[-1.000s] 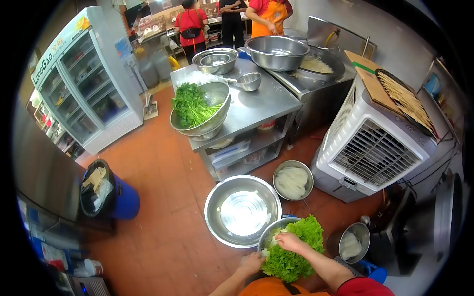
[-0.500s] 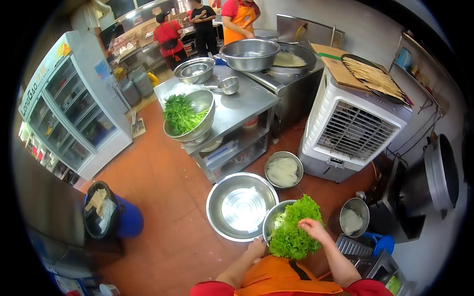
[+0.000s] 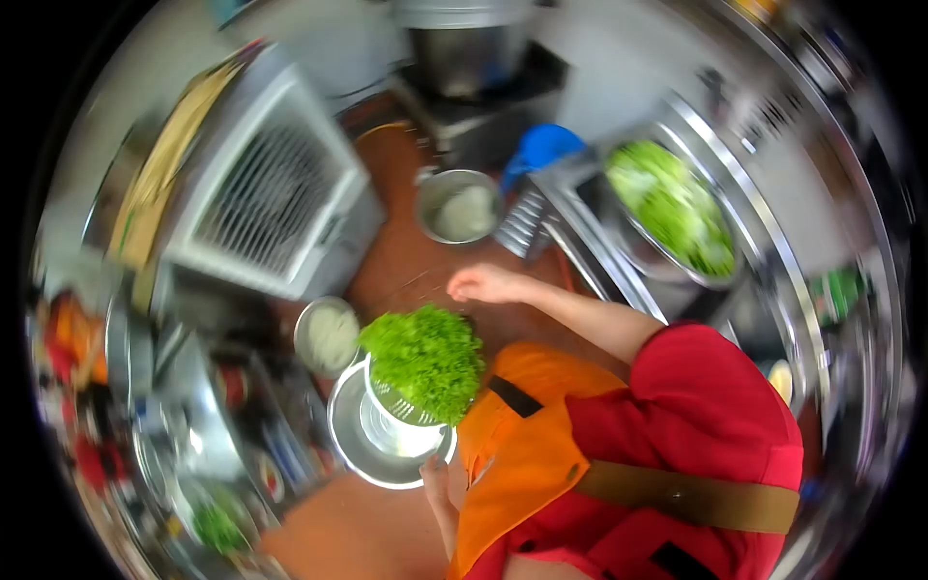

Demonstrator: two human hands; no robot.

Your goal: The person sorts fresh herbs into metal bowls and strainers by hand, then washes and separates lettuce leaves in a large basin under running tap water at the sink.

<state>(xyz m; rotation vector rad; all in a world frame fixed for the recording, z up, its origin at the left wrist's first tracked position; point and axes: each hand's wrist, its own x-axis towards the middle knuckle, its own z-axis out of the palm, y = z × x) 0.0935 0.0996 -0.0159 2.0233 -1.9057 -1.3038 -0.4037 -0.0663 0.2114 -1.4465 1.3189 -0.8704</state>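
Observation:
Leafy green lettuce (image 3: 425, 362) fills a perforated metal colander (image 3: 396, 406), which tilts over a wide steel basin (image 3: 350, 440). My left hand (image 3: 436, 472) is at the near side, its fingers closed on the colander's rim, partly blurred. Beyond the lettuce, my right hand (image 3: 472, 284) hangs in the air with loosely bent fingers; nothing shows in it and it touches nothing.
Pale contents lie in a steel bowl (image 3: 329, 336) beside the basin and a pot (image 3: 459, 206) farther off. More lettuce (image 3: 672, 208) sits in a bowl at the right by a sink. An air cooler (image 3: 271, 198) stands left; a blue lid (image 3: 549, 150) is near the stove.
The view has swung strongly right, toward the sink side. My right hand has moved off the lettuce into the air. The colander now tilts over the basin, with my left hand still at its rim.

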